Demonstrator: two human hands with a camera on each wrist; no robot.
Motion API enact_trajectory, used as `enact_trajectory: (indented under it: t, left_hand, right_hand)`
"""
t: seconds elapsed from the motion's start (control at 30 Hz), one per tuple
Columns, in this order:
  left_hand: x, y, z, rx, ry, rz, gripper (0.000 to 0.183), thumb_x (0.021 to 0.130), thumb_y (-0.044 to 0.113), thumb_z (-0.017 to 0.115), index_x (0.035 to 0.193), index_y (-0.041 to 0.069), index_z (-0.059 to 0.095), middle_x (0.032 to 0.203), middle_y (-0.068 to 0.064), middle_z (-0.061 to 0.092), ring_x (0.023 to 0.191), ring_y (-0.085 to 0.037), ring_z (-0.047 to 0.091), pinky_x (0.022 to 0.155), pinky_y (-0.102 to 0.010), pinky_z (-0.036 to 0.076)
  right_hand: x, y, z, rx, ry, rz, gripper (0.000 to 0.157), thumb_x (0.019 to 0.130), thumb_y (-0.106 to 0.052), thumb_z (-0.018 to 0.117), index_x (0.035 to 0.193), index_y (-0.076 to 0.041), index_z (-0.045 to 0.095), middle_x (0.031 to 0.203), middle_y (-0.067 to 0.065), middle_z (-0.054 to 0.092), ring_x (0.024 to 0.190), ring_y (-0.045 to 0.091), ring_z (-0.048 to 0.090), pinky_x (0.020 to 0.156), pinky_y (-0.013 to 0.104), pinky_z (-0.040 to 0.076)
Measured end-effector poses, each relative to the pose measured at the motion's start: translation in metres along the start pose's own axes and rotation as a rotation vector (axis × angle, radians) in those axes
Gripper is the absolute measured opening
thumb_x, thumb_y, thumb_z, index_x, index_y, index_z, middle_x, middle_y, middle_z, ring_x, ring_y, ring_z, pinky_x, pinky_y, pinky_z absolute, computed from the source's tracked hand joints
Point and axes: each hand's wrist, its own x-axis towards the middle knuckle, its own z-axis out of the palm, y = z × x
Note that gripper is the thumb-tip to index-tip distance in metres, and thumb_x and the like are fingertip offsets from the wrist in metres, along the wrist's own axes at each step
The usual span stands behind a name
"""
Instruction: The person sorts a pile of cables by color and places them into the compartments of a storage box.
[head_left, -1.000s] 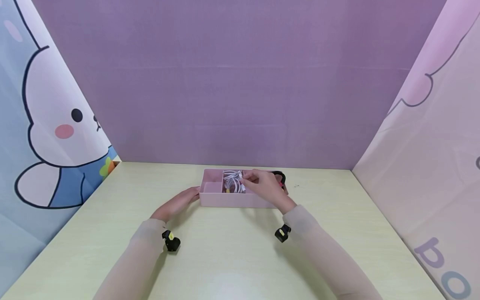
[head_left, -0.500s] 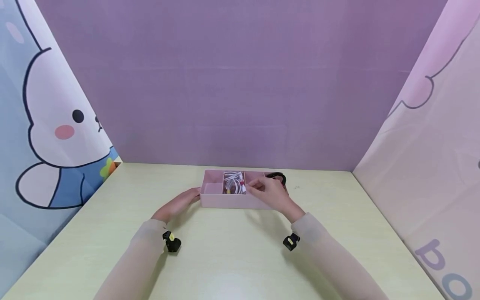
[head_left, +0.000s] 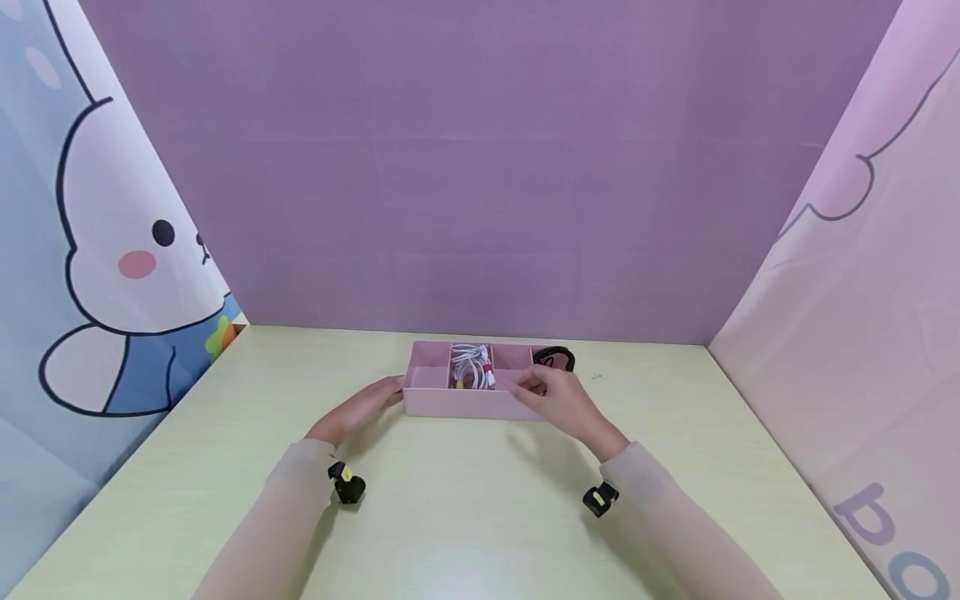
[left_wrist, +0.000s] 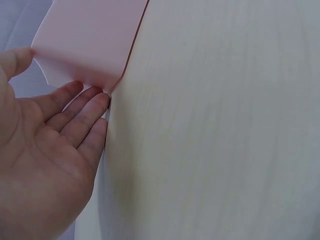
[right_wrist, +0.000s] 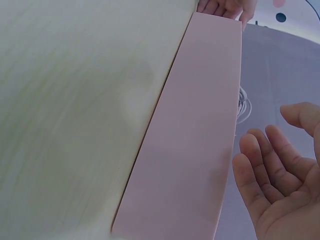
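A long pink divided box (head_left: 468,404) stands on the table. Looped white cables (head_left: 471,367) fill one of its compartments, with a red bit and a yellow bit showing among them. A black cable (head_left: 557,354) loops above the box's right end. My left hand (head_left: 363,410) touches the box's left end; in the left wrist view its fingers (left_wrist: 85,120) lie against the end wall and the thumb reaches the rim. Over the box's right part is my right hand (head_left: 561,404), its fingers (right_wrist: 260,165) loosely bent, the thumb apart and nothing between them.
The pale wooden table (head_left: 465,508) extends in front of the box and to both sides. A purple backdrop (head_left: 480,167) rises behind it. Printed cloth walls stand at the left (head_left: 127,292) and right (head_left: 855,333).
My right hand has drawn back to the right and toward me, away from the white cables, uncovering more of the box and the black cable. The left hand stays at the box's end.
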Motion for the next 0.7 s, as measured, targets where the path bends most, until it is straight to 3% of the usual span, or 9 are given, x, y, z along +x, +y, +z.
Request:
enact_trajectory:
  t: [0.4,0.7]
  left_hand:
    - [-0.003,-0.001,0.001,-0.01,0.012,0.005,0.071,0.105,0.06,0.028,0.159,0.014,0.03,0.157,-0.01,0.039,0.149,-0.036,0.023,0.116,-0.067,0.0]
    - [-0.001,-0.003,-0.001,-0.029,0.016,0.021,0.072,0.104,0.061,0.031,0.158,0.014,0.031,0.156,-0.01,0.041,0.146,-0.034,0.031,0.116,-0.067,0.001]
  right_hand:
    - [-0.014,0.012,-0.005,-0.018,-0.003,0.006,0.017,0.095,-0.022,0.072,0.105,-0.009,0.073,0.09,-0.005,0.071,0.079,0.011,0.064,0.074,0.03,0.055]
    - [-0.027,0.021,-0.013,-0.034,-0.007,0.02,0.013,0.095,-0.022,0.071,0.104,-0.012,0.073,0.089,-0.007,0.07,0.081,0.011,0.064,0.075,0.03,0.056]
